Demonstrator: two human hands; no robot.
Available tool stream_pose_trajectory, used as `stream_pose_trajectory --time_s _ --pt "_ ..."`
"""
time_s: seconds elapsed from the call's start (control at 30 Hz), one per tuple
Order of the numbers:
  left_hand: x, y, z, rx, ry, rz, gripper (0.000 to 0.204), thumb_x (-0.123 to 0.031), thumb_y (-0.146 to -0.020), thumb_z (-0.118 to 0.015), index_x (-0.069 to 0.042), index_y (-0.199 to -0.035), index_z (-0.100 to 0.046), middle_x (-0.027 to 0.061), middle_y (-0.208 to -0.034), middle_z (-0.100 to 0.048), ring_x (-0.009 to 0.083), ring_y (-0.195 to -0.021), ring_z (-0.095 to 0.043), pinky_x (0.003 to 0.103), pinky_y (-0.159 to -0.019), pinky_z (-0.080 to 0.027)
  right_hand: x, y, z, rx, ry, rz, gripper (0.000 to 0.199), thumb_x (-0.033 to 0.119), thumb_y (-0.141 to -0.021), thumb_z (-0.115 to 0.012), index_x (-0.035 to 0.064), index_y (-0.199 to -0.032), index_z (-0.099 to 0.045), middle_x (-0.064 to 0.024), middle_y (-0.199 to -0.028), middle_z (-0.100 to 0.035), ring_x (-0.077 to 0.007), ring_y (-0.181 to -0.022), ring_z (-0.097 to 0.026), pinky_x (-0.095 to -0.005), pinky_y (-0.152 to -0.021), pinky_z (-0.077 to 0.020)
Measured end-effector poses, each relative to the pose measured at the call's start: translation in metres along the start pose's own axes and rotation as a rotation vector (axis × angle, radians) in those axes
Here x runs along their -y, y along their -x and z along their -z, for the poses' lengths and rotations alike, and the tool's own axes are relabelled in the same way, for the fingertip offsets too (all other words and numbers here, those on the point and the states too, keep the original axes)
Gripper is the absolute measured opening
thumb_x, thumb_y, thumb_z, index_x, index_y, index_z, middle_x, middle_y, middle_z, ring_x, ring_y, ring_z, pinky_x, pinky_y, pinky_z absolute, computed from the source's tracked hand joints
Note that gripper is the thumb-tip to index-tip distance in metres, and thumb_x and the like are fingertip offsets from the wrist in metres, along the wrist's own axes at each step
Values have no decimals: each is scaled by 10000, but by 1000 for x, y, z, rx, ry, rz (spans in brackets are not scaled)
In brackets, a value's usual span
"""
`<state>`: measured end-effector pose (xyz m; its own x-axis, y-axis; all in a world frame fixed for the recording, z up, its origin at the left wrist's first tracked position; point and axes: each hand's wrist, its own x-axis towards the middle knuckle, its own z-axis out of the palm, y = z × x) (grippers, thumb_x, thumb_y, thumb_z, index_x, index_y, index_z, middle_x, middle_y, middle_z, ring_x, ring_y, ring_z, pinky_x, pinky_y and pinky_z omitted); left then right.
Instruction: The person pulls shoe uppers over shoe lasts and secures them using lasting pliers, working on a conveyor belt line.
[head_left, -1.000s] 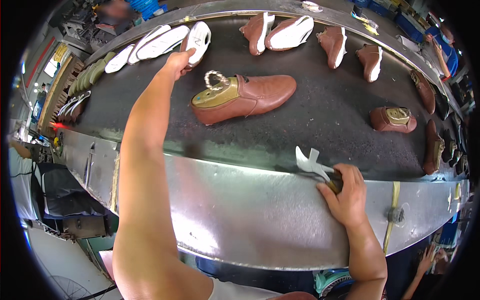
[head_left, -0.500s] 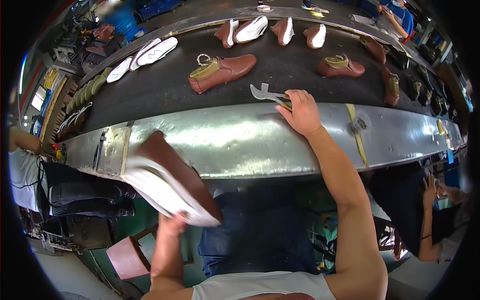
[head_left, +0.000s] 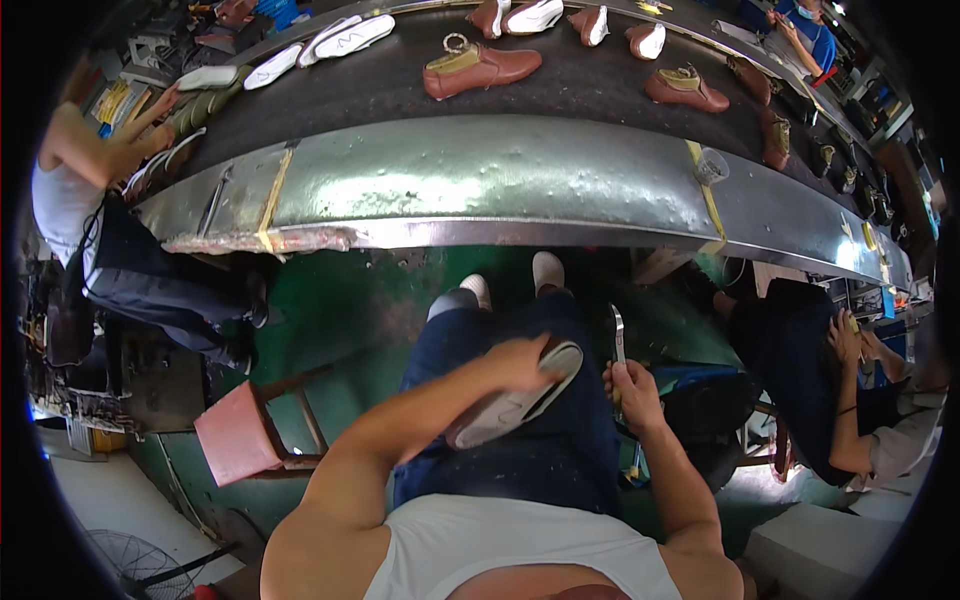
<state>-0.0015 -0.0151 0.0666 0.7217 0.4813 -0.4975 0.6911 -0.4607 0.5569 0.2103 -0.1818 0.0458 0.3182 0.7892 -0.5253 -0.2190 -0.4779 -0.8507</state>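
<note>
Over my lap, my left hand [head_left: 520,364] grips one end of a shoe [head_left: 497,412], its whitish underside turned up with a dark line drawn on it. The brown upper I saw earlier is mostly hidden now. To the right of my thigh, my right hand [head_left: 632,392] is closed around the handles of lasting pincers [head_left: 618,335]. Their curved metal jaws point away from me, toward the bench. The shoe and the pincers are apart. On the dark belt ahead stands a brown shoe [head_left: 490,72] with a green lining and a looped cord.
A metal bench edge [head_left: 420,190] runs across in front of my knees. White-bottomed shoes [head_left: 355,38] and another brown shoe [head_left: 686,88] rest on the belt. A pink stool [head_left: 238,432] stands at left. Co-workers sit at left [head_left: 75,180] and right [head_left: 850,400].
The shoe has come from the bench's left edge to over my lap. My right hand has drawn the pincers back from the bench to beside my thigh. The view has tilted downward.
</note>
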Motion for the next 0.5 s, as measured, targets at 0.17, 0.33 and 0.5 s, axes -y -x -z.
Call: stream_pose_trajectory --time_s 0.17,0.33,0.5 --pt "35 -66 5 -2 568 -108 764 -412 -849 -761 -4 -1435 -490 192 -1349 -608 261 -1220 -601 354 -1040 -464 2 41 -17 137 -28 87 319 177 -1007 -574 -9 -1262 -530 -53 -1013 -623 -138 -875 -601 -287 -766 -507" --pt "35 15 29 -311 1304 -371 690 -60 -928 -695 -127 -1528 -362 52 -1293 -579 154 -1166 -559 309 -1014 -457 31 73 -40 214 366 231 300 171 -983 -584 -28 -1208 -567 -74 -914 -655 -134 -817 -629 -292 -754 -511" --pt "48 57 18 -397 1214 -390 615 -100 -972 -656 -150 -1504 -352 51 -1319 -552 156 -1213 -517 318 -1052 -420 60 71 -80 463 442 230 295 200 -986 -594 26 -1224 -604 -87 -821 -652 -138 -732 -615 -310 -725 -504"
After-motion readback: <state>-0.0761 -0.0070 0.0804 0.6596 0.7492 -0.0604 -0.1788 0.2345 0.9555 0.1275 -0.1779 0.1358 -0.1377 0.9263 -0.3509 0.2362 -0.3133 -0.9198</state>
